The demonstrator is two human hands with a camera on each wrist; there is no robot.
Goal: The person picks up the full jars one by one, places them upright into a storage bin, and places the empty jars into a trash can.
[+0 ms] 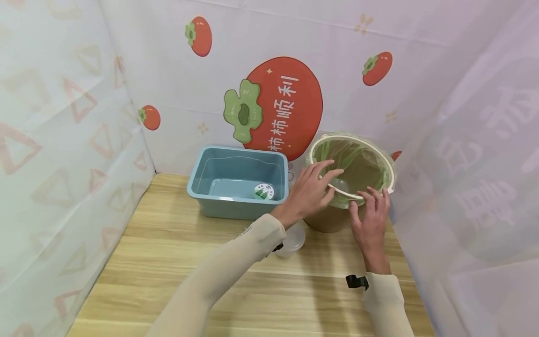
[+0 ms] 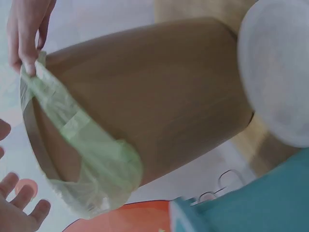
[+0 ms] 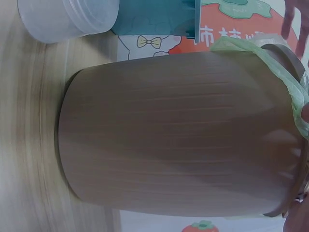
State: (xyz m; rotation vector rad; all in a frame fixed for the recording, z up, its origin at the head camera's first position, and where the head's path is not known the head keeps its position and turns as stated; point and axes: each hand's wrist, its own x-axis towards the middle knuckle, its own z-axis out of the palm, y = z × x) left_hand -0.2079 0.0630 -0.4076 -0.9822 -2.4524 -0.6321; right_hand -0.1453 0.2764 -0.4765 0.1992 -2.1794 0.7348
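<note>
A brown trash can (image 1: 325,222) stands at the back right, lined with a thin green trash bag (image 2: 106,159) folded over its rim. A white ring (image 1: 352,137) circles the mouth. My left hand (image 1: 308,191) is over the near left rim, its fingers spread and loosely bent; the left wrist view shows them apart from the bag. My right hand (image 1: 372,221) is at the near right rim, where its thumb and fingers pinch the bag edge. A small clear plastic piece (image 1: 339,184) lies inside the can.
Left of the can is a blue plastic basin (image 1: 238,208) with a round white lid (image 1: 264,191) printed in green inside it. A translucent round tub (image 3: 72,19) stands on the wooden table (image 1: 168,262) in front, partly behind my left sleeve. Printed cloth walls (image 1: 168,70) enclose the table.
</note>
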